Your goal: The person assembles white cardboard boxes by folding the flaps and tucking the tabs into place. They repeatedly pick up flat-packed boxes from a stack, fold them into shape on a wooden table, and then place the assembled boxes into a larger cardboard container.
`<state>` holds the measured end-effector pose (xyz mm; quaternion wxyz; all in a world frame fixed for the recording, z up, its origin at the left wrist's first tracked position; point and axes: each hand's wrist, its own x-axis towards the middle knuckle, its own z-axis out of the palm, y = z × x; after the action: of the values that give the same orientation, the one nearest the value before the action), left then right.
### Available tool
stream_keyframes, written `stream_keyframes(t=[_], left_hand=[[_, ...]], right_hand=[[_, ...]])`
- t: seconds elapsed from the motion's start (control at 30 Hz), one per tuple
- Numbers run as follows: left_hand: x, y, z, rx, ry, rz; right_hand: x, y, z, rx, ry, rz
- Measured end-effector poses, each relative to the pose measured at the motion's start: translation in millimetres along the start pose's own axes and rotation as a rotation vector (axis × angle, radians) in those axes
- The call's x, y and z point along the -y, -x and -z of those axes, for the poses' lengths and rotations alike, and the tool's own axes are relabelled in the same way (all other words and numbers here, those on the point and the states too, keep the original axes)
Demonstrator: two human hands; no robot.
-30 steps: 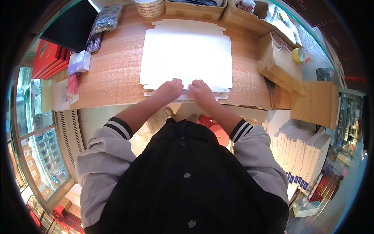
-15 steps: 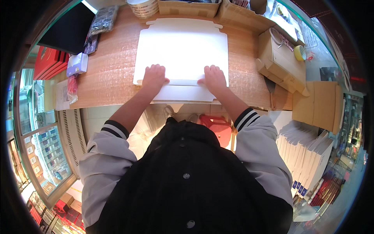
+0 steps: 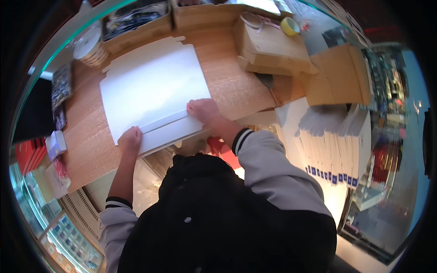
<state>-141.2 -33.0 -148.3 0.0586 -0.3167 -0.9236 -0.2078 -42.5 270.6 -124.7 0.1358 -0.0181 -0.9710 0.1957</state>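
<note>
A white cardboard box blank (image 3: 154,79) with cut tabs along its far edge lies flat on the wooden table. A creased strip (image 3: 166,132) runs along its near side. My left hand (image 3: 130,140) is closed at the strip's left end, its fingers curled against the cardboard. At the right end, my right hand (image 3: 203,110) is likewise closed, knuckles up and thumb side toward the crease. The fingertips of both hands are hidden.
Cardboard boxes (image 3: 275,48) with tape rolls stand at the right of the wooden table (image 3: 227,75). A stack of white flat boards (image 3: 330,143) leans below right. Back left are tape rolls (image 3: 91,48) and a bagged pack (image 3: 62,83); a tissue box (image 3: 55,144) sits left.
The view has turned, so table and blank appear tilted and shifted left. My hands have gone from resting on the crease to curling in at the strip's two ends.
</note>
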Motion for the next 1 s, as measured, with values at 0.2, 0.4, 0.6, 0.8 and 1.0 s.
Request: stream_keyframes(t=[0.2, 0.4, 0.6, 0.8, 1.0], left_hand=[[1.8, -5.0, 13.7, 0.121, -0.017, 0.149], [-68.2, -13.3, 29.2, 0.020, 0.054, -0.302], [-61.4, -21.3, 69.5, 0.043, 0.135, -0.425], [-48.3, -20.1, 145.9, -0.201, -0.275, -0.393], [-122.0, 23.2, 118.3, 0.297, 0.098, -0.280]], right_hand=[[-11.2, 4.2, 5.4, -0.093, -0.049, -0.070], [-10.2, -11.9, 51.6, -0.130, -0.282, -0.431], [-78.1, -19.4, 74.6, -0.151, -0.967, -0.808], [-46.0, 7.7, 125.8, -0.042, -1.695, -0.814], [45.1, 56.3, 60.6, -0.030, -1.963, -0.961]])
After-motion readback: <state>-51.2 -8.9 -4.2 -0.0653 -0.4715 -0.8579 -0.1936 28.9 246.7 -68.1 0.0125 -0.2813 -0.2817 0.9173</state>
